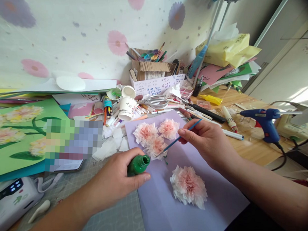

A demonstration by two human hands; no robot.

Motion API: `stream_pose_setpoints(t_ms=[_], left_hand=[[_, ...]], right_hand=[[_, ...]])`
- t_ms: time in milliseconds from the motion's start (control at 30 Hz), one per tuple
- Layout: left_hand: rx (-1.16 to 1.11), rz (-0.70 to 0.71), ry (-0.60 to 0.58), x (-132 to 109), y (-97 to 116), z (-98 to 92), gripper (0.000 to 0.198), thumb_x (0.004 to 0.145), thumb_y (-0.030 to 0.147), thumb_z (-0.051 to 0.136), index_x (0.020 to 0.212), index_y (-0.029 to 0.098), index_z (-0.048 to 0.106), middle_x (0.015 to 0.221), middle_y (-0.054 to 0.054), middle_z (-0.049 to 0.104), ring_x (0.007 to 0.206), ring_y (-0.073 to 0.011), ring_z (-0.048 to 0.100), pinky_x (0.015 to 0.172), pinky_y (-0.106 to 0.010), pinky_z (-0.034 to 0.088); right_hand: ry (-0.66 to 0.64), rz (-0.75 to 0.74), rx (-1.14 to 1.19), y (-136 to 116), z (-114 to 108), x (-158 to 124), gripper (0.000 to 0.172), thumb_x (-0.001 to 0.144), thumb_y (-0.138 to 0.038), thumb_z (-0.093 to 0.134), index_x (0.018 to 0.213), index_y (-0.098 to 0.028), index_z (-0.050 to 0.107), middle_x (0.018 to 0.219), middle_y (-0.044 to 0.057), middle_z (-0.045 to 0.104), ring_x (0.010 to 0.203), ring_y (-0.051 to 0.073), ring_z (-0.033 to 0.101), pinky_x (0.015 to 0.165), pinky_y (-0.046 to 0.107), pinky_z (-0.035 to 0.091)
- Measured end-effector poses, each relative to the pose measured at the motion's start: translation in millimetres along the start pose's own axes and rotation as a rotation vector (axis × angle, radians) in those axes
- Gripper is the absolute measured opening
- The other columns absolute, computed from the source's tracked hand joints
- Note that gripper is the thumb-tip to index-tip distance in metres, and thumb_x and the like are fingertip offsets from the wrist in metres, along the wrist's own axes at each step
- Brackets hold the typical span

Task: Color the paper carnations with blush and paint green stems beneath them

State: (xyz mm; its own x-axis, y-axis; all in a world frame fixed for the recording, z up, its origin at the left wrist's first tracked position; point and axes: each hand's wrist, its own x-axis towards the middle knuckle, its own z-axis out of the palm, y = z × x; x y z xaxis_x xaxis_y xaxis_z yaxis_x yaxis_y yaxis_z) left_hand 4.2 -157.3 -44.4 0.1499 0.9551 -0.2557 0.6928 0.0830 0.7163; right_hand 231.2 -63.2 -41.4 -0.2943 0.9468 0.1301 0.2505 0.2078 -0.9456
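Note:
My left hand is wrapped around a small green paint bottle with its mouth open, held at the near left edge of a lilac paper sheet. My right hand pinches a thin blue paintbrush. The brush tip touches the sheet just below a cluster of three pink tissue flowers. A larger pink tissue flower lies alone lower on the sheet.
A blue glue gun rests at the right on the wooden table. Paper cups, pens, scissors and a cardboard box of supplies crowd the back. A green flower picture and a white device lie at the left.

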Motion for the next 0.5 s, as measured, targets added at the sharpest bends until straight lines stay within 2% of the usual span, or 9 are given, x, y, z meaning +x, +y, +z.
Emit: stream_pose_setpoints(t_ms=[200,300,500], left_hand=[[-0.015,-0.002,-0.003,2.1,-3.0,0.2,0.02,0.08,0.037,0.061,0.075,0.024,0.047,0.067,0.007,0.047,0.065,-0.0171,0.045,0.06,-0.028,0.032],[-0.022,-0.003,-0.004,1.6,-3.9,0.8,0.02,0.08,0.037,0.062,0.075,0.024,0.046,0.067,0.007,0.048,0.065,-0.0172,0.045,0.06,-0.028,0.033],[0.014,-0.027,0.036,-0.7,-3.6,1.3,0.019,0.08,0.037,0.062,0.077,0.024,0.048,0.066,0.008,0.044,0.065,-0.0169,0.042,0.06,-0.028,0.033]], right_hand=[[0.028,0.023,0.103,-1.3,-2.6,1.4,0.031,0.067,-0.045,0.084,0.064,-0.021,0.065,0.056,-0.001,0.067,0.055,0.014,0.061,0.055,0.027,0.048],[0.038,0.01,0.192,2.0,-2.9,2.8,0.029,0.07,-0.042,0.083,0.064,-0.02,0.066,0.056,-0.001,0.066,0.055,0.013,0.061,0.057,0.026,0.05],[0.055,-0.036,0.515,3.6,-5.2,2.7,0.027,0.072,-0.042,0.084,0.068,-0.022,0.068,0.057,-0.003,0.065,0.054,0.01,0.06,0.056,0.023,0.05]])
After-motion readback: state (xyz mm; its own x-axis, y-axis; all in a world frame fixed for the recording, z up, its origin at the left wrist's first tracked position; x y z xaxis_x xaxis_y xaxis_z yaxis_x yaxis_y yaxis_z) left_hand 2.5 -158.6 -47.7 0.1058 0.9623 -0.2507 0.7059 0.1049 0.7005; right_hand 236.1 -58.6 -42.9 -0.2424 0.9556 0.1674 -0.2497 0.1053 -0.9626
